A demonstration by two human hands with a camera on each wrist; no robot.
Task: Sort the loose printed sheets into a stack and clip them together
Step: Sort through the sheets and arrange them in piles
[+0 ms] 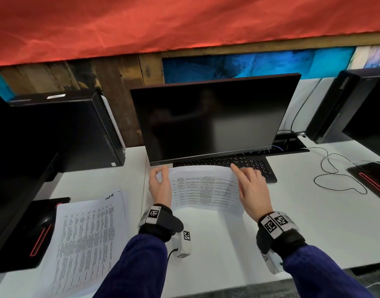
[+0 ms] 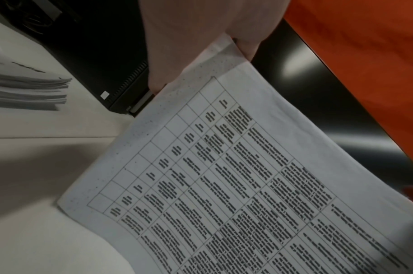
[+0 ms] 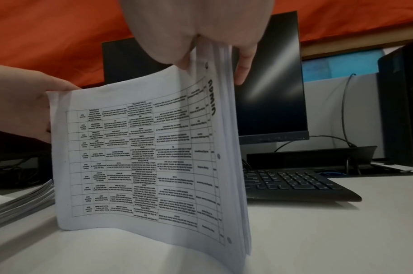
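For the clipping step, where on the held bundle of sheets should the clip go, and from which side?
Probably the bundle's right-hand margin, near the top corner. In the right wrist view the sheet edges lie flush there, pinched by the right hand, so come in from the right. The left hand holds only the front sheet's edge, which bows away from the rest. No clip is visible in any view.

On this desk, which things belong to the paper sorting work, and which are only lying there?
Belonging to the job:
- bundle of printed sheets, stood on edge on the desk, held by the left hand and right hand
- second paper stack, lying flat at the left

Just lying about:
- monitor
- keyboard
- computer tower
- loose cable

No clip is visible.
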